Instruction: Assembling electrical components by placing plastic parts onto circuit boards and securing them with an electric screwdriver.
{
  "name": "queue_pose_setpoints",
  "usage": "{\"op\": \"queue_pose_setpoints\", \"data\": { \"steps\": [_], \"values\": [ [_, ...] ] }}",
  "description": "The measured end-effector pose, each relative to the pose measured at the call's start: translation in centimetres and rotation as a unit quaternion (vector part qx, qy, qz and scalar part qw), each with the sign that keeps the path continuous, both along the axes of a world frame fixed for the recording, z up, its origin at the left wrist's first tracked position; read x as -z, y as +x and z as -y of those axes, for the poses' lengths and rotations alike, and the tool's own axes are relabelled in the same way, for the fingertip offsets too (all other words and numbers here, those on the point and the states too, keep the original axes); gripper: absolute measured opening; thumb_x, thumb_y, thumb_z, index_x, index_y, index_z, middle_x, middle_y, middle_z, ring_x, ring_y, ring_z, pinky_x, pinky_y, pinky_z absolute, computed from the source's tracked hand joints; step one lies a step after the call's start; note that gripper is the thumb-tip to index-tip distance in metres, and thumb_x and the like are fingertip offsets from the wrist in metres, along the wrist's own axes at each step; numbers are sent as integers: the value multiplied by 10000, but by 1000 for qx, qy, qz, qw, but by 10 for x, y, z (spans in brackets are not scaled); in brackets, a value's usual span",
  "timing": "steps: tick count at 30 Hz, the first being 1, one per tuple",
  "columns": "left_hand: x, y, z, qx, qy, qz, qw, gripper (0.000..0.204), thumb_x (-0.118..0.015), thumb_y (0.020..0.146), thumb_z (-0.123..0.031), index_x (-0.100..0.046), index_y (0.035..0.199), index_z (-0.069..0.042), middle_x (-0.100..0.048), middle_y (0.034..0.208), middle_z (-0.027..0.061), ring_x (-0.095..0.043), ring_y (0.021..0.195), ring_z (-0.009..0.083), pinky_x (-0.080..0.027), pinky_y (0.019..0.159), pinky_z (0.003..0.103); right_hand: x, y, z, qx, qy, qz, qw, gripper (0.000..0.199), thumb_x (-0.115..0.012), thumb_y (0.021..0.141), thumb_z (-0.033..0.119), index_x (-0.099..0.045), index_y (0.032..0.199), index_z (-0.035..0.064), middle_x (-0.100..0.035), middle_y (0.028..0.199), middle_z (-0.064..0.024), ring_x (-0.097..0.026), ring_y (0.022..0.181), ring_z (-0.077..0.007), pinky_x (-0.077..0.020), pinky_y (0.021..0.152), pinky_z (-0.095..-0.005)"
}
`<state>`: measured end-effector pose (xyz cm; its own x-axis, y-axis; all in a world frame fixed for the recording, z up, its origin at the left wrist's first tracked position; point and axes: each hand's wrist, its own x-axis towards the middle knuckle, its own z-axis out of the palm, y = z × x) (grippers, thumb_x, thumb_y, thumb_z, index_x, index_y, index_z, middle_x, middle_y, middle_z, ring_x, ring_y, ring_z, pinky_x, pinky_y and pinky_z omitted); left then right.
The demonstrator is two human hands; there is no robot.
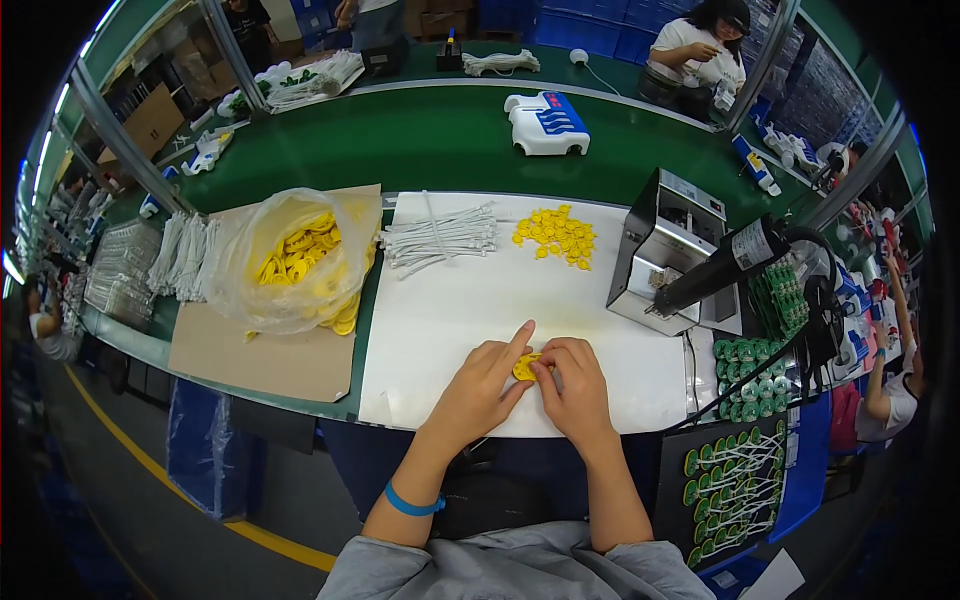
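Over the white work sheet (440, 330), a yellow round plastic piece (525, 367) sits between my two hands. My left hand (478, 388) pinches it from the left, with one finger pointing up and away. From the other side, my right hand (575, 388) grips its edge between bent fingers and thumb. The fingers cover part of the piece, so its details are hard to make out. Farther off lie a heap of small yellow parts (556, 236) and a bundle of white cables (440, 238).
To the left, a clear plastic bag (225, 265) of yellow discs rests on cardboard (260, 365). A metal bench machine (650, 255) with a black cylinder (720, 268) stands at right, near green circuit boards (750, 375). Behind, a white-and-blue plastic housing (548, 123) sits on the green conveyor (420, 140).
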<state>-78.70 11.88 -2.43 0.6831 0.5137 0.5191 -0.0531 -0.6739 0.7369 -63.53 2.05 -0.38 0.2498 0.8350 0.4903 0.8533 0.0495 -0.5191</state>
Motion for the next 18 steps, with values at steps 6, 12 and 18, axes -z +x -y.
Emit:
{"op": "queue_pose_setpoints", "data": {
  "steps": [6, 12, 18],
  "values": [
    [-9, 9, 11, -5, -18, -25, 1000, 771, -793, 838, -14, -461, 1533, -8, -706, 1206, 157, -639, 1080, 348, -507, 973, 422, -14, 4, 11, 34, 19, 11, 999, 151, -750, 855, -1, -657, 973, -19, -674, 1016, -157, -640, 965, -358, -533, 842, -430],
    [-3, 35, 26, -182, 38, -48, 981, 578, -771, 826, -64, -615, 1382, -42, -702, 1181, 137, -579, 1144, 360, -399, 1035, 474, -36, 24, 61, 37, 163, 17, 986, 154, -725, 817, -93, -673, 945, -23, -689, 878, -167, -672, 806, -375, -564, 740, -413],
    [-18, 48, 40, -257, -8, -88, 962, 622, -743, 839, -75, -579, 1439, -62, -577, 1445, 185, -466, 1334, 394, -308, 1114, 506, -74, 58, 184, 153, 284, 178, 930, 134, -586, 924, 20, -597, 1056, 0, -615, 945, -189, -598, 865, -328, -521, 784, -441]
  ]
}}
